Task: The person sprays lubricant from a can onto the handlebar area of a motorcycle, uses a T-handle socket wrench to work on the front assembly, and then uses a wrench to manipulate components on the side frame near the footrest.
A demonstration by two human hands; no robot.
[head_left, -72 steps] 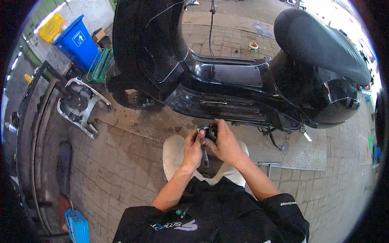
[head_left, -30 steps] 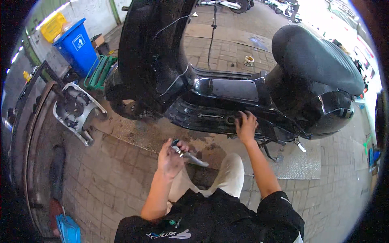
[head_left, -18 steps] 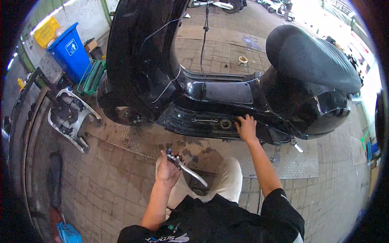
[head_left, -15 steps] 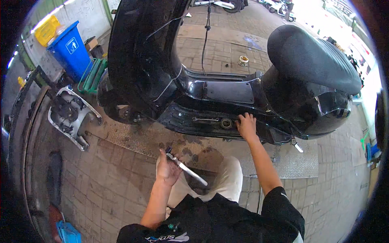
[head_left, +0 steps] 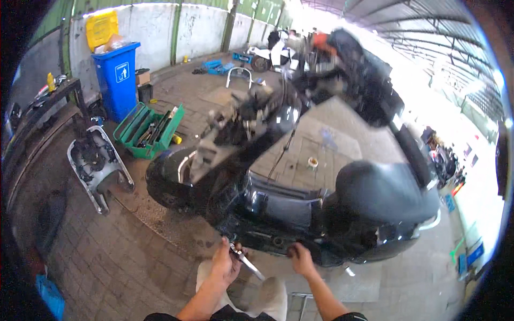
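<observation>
My left hand (head_left: 225,262) is closed around a slim silver lever (head_left: 252,270), its long end pointing down to the right over my knees. In front of me stands a black scooter (head_left: 281,211) with its front partly stripped. My right hand (head_left: 302,259) is at the near edge of its footboard, fingers curled together; whatever they hold is too small and blurred to tell. Just left of those fingers a round ring-shaped piece (head_left: 277,242) lies on the footboard. Beside it is a thin wrench (head_left: 259,235), blurred here.
An open green toolbox (head_left: 155,131) full of tools sits beyond the front wheel, near a blue bin (head_left: 116,80). A grey-white body panel (head_left: 99,166) lies on the floor at left. A small round tub (head_left: 312,162) stands behind the scooter, with other scooters farther back.
My view has lifted, bringing the scooter's handlebar area and the toolbox into sight. My right hand's spread fingers have curled together. The lever stays in my left hand.
</observation>
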